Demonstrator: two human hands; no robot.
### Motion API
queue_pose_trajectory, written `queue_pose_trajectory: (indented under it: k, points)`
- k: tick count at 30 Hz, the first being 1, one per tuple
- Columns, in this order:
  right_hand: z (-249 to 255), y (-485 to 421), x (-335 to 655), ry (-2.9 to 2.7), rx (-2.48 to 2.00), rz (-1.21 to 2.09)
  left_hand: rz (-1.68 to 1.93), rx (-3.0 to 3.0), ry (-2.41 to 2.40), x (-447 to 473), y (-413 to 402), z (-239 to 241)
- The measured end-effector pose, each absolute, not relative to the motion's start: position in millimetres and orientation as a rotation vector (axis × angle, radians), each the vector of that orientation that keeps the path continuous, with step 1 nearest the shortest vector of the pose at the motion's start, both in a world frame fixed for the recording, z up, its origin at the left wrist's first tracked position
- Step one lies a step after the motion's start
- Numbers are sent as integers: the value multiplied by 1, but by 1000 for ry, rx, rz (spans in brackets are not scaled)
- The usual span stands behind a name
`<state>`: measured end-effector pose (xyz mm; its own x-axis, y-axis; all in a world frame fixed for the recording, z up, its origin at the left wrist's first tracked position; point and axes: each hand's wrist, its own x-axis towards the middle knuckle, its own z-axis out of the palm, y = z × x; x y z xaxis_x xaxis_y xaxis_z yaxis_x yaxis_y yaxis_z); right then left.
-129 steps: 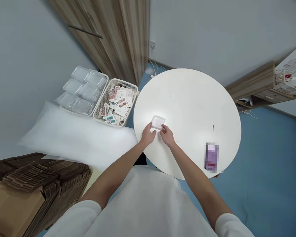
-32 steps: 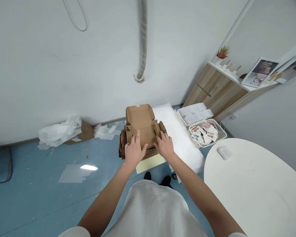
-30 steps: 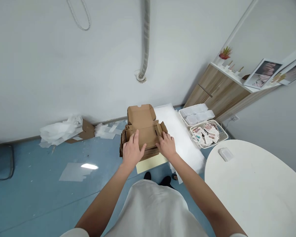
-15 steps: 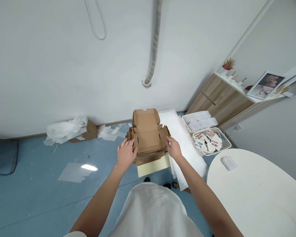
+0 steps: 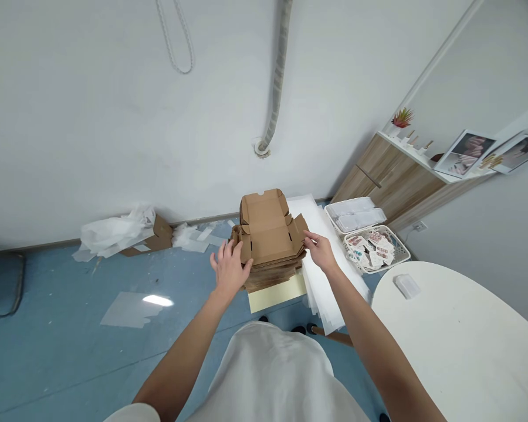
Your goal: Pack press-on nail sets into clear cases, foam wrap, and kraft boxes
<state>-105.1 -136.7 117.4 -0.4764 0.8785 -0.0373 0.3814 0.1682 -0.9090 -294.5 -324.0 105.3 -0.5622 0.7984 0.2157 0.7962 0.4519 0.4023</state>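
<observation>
A flat, unfolded brown cardboard box (image 5: 268,231) lies on top of a stack of cardboard blanks (image 5: 273,274). My left hand (image 5: 229,271) holds the box's left edge, thumb on top and fingers spread. On the other side, my right hand (image 5: 319,249) grips the right flap with curled fingers. The top box sits slightly lifted and tilted off the stack. A small clear plastic case (image 5: 406,286) rests on the round white table (image 5: 462,346) at the right.
White foam sheets (image 5: 323,281) lie right of the stack. Behind them stand a tray of clear cases (image 5: 354,212) and a basket of printed cards (image 5: 375,248). Crumpled white wrap and cardboard scraps (image 5: 117,234) lie on the blue floor by the wall. A wooden cabinet (image 5: 393,181) stands at the right.
I turned from the table, leaving the clear case on it. My hands moved from pressing on the cardboard's top to its left and right edges, and the top box has lifted slightly.
</observation>
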Motion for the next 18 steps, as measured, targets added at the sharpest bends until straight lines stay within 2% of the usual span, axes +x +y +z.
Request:
queue_pose_trajectory:
  k: [3, 7, 14, 18]
  points:
    - [118, -128, -103, -1993, -1171, 1330, 777, 1815, 2492, -268, -318, 114]
    - [119, -123, -102, -2141, -1181, 1312, 597, 2253, 2054, -225, -306, 115]
    - [130, -124, -106, -2197, -1280, 1199, 326, 2342, 2129, -196, -299, 107]
    - [132, -122, -108, -2122, -1303, 1272, 283, 2337, 2133, -193, -302, 106]
